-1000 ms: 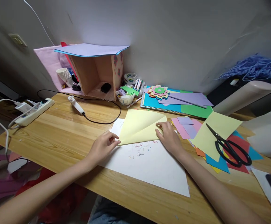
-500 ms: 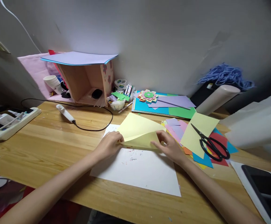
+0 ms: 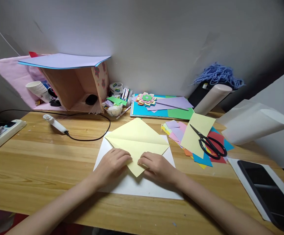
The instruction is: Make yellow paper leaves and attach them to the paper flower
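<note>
A pale yellow square of paper (image 3: 137, 138) lies unfolded like a diamond on a white sheet (image 3: 142, 186) on the wooden table (image 3: 46, 156). A crease runs across it. My left hand (image 3: 112, 164) rests on its lower left edge, fingers curled and pressing down. My right hand (image 3: 156, 166) presses its lower right edge near the bottom corner, fingers also bent against the paper. Both hands nearly meet at the bottom tip.
Black scissors (image 3: 209, 143) lie on a heap of coloured paper squares (image 3: 196, 140) to the right. A glue gun (image 3: 55, 123) with black cord lies at the left, a power strip (image 3: 0, 135) beyond it. Cardboard box (image 3: 75, 88), bowl (image 3: 113, 110), paper stack (image 3: 161, 107), tablet (image 3: 266, 189).
The yellow paper was folded in a triangle, then lifted and opened; now it lies flat as a diamond. Both hands moved toward me to its bottom corner. The view shifted left.
</note>
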`<action>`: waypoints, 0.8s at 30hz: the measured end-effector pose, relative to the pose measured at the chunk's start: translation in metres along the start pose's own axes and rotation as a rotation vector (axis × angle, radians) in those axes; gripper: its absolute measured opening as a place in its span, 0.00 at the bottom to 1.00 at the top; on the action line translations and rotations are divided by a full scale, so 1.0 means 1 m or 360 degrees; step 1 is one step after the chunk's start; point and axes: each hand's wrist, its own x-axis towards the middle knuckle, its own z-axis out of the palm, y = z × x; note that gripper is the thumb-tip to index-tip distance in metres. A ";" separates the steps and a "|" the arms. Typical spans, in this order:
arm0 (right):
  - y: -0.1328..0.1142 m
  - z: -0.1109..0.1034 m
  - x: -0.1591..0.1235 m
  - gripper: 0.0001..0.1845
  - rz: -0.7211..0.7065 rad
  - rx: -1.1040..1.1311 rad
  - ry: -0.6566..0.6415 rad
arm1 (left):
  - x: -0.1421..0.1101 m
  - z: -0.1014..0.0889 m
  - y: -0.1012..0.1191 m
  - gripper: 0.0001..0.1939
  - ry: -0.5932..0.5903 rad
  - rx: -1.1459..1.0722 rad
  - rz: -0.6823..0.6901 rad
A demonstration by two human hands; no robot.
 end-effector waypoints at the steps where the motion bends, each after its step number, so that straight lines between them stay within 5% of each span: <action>1: 0.001 -0.002 -0.001 0.10 0.0074 0.0073 0.0018 | -0.001 -0.001 -0.006 0.08 0.0034 -0.0057 -0.0098; 5: 0.009 -0.008 -0.004 0.08 0.0593 0.0243 0.0225 | 0.004 -0.004 -0.031 0.09 0.0132 -0.0329 -0.0531; 9: 0.016 -0.007 -0.003 0.05 0.0967 0.0261 0.0321 | 0.016 0.000 -0.042 0.11 0.0120 -0.0455 -0.0716; 11: 0.018 -0.004 -0.004 0.17 0.1038 0.0240 0.0365 | 0.021 0.003 -0.042 0.11 0.0097 -0.0454 -0.0749; 15: 0.015 0.002 -0.004 0.30 0.0951 -0.0150 0.0528 | 0.026 0.008 -0.038 0.10 0.0073 -0.0409 -0.0724; 20: 0.011 0.004 -0.001 0.21 0.0554 -0.0387 0.0329 | 0.028 0.013 -0.040 0.09 0.0179 -0.0300 -0.0662; 24: 0.012 0.005 -0.001 0.18 0.0493 -0.0264 0.0246 | 0.024 0.012 -0.048 0.11 0.0195 -0.0289 -0.0664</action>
